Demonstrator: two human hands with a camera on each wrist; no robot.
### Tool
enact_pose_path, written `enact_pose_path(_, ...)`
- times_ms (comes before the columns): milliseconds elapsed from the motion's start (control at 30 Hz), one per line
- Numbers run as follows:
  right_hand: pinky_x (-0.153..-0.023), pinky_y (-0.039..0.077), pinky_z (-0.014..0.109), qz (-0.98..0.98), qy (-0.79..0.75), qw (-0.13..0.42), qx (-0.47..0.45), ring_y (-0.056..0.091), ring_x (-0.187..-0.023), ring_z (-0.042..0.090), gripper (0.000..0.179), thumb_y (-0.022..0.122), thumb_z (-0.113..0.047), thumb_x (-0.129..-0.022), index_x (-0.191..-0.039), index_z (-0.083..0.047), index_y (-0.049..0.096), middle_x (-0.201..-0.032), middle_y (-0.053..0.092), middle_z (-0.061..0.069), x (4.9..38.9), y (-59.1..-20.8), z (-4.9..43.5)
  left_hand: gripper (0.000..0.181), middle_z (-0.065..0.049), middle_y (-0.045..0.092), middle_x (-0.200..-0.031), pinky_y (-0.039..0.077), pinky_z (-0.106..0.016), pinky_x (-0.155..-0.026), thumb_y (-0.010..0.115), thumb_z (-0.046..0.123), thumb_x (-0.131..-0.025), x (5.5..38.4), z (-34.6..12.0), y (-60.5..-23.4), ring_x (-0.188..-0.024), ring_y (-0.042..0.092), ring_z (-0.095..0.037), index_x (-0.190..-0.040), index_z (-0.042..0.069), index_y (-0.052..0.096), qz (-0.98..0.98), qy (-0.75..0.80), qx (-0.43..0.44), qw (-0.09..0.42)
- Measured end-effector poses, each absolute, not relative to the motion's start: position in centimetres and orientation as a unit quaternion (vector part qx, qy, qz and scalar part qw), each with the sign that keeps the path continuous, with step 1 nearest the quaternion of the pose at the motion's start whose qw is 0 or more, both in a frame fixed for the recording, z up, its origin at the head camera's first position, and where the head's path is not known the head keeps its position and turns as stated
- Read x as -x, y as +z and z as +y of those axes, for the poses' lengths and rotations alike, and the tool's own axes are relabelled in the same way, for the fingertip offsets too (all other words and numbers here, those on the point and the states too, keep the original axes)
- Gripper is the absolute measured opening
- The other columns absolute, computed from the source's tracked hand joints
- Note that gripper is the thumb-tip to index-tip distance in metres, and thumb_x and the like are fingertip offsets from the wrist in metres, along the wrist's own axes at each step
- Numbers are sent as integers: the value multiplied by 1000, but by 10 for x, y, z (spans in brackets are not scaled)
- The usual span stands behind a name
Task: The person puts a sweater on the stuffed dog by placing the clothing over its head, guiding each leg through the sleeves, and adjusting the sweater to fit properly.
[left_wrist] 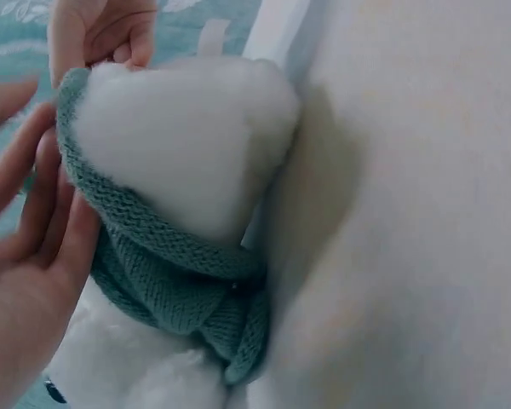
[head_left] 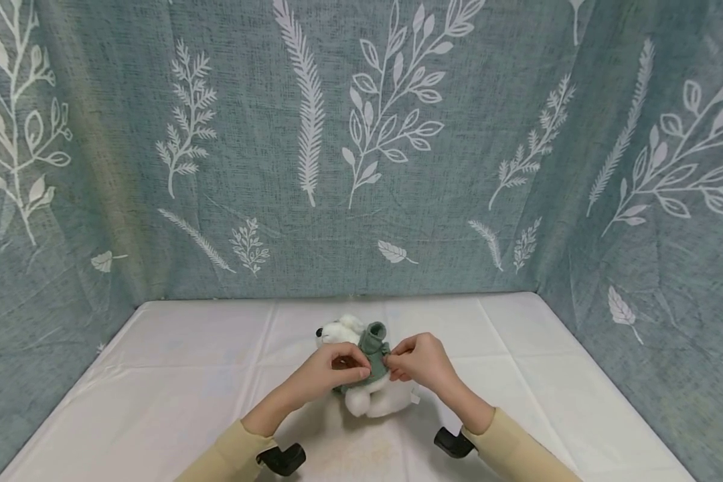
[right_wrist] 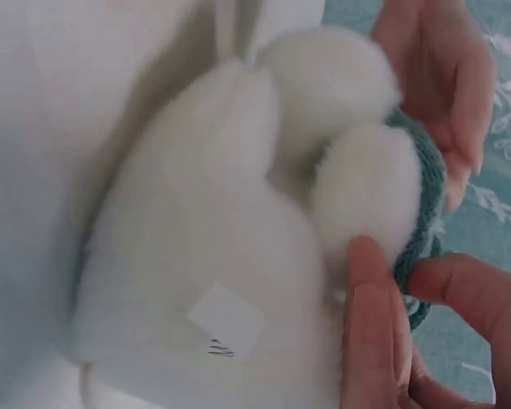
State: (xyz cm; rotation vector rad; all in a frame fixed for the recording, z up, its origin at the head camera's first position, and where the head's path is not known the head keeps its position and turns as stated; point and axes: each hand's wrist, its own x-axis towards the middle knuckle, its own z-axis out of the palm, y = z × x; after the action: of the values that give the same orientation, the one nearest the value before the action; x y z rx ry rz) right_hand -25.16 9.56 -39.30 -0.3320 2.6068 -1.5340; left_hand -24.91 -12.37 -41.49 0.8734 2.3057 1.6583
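Note:
A white plush animal [head_left: 391, 399] with a black nose lies on the table, its head pointing left. Around its body is a green knitted sweater [head_left: 367, 366], whose sleeve or collar opening sticks up. My left hand [head_left: 328, 371] holds the sweater's lower side between curved thumb and fingers; in the left wrist view its fingers [left_wrist: 43, 204] lie along the knit. On the other side, my right hand [head_left: 422, 361] pinches the sweater's edge. From the right wrist, the thumb [right_wrist: 460, 281] and index finger sit either side of the green hem [right_wrist: 430, 179], beside a white paw [right_wrist: 366, 192].
The plush bears a small white tag [right_wrist: 226, 319]. Beneath it spreads a white cloth-covered table [head_left: 205, 375] with fold creases. Blue-green leaf-patterned curtains [head_left: 253, 147] stand at the back and both sides. Black wrist mounts [head_left: 283, 460] hang under the sleeves.

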Motion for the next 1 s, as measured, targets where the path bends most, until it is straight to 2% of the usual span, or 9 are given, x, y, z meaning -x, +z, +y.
enact_pose_path(167, -57, 57, 28, 846, -517, 46, 121, 69, -60, 17, 12, 69, -11, -83, -84, 0, 71, -68, 71, 9, 249, -396, 97, 13, -7, 65, -89, 49, -26, -70, 69, 15, -87, 253, -120, -415, -79, 60, -13, -94, 6, 63, 800, 582, -148, -14)
enact_pose_path(267, -58, 57, 28, 846, -512, 46, 142, 69, -62, 18, 11, 69, -11, -83, -83, 0, 71, -69, 71, 9, 247, -398, 100, 12, -3, 65, -89, 49, -26, -68, 69, 17, -87, 253, -117, -412, -79, 59, -12, -94, 8, 65, 824, 556, -100, -37)
enact_pose_path(367, -58, 57, 28, 850, -498, 49, 163, 69, -62, 18, 11, 71, -13, -83, -82, -2, 71, -69, 71, 8, 245, -399, 104, 13, 0, 65, -88, 48, -28, -67, 66, 22, -89, 252, -114, -410, -80, 59, -11, -94, 9, 67, 849, 518, -104, -22)
enact_pose_path(533, -56, 54, 28, 867, -457, 47, 192, 65, -57, 15, 6, 73, -14, -78, -75, -8, 73, -65, 70, 3, 243, -403, 111, 13, -1, 62, -84, 45, -29, -64, 65, 20, -90, 251, -116, -410, -77, 55, -12, -83, 9, 65, 858, 498, -128, -10)
enact_pose_path(667, -50, 48, 23, 881, -414, 45, 226, 61, -55, 10, 6, 73, -8, -74, -70, -12, 74, -63, 69, -1, 240, -408, 115, 12, -3, 63, -92, 48, -30, -72, 64, 14, -87, 250, -124, -412, -85, 58, -14, -77, 8, 64, 851, 507, -137, -16)
enact_pose_path(767, -49, 48, 23, 881, -399, 57, 247, 62, -56, 8, 6, 73, -5, -72, -71, -10, 75, -65, 71, 0, 240, -409, 117, 11, -4, 65, -99, 48, -32, -80, 60, 8, -84, 250, -129, -412, -94, 59, -16, -73, 6, 62, 841, 520, -147, -8)
enact_pose_path(900, -51, 51, 25, 875, -408, 76, 248, 65, -58, 10, 3, 75, -5, -72, -74, -6, 75, -67, 72, 4, 241, -408, 119, 12, -4, 65, -98, 47, -33, -83, 60, 13, -88, 252, -131, -411, -94, 59, -15, -79, 5, 63, 832, 527, -172, 23)
enact_pose_path(1000, -53, 53, 29, 870, -422, 94, 237, 66, -58, 12, 2, 75, -7, -74, -75, -6, 75, -68, 72, 5, 242, -407, 119, 19, -2, 60, -86, 47, -33, -81, 65, 20, -89, 254, -133, -412, -86, 56, -13, -82, 4, 63, 827, 518, -212, 49)
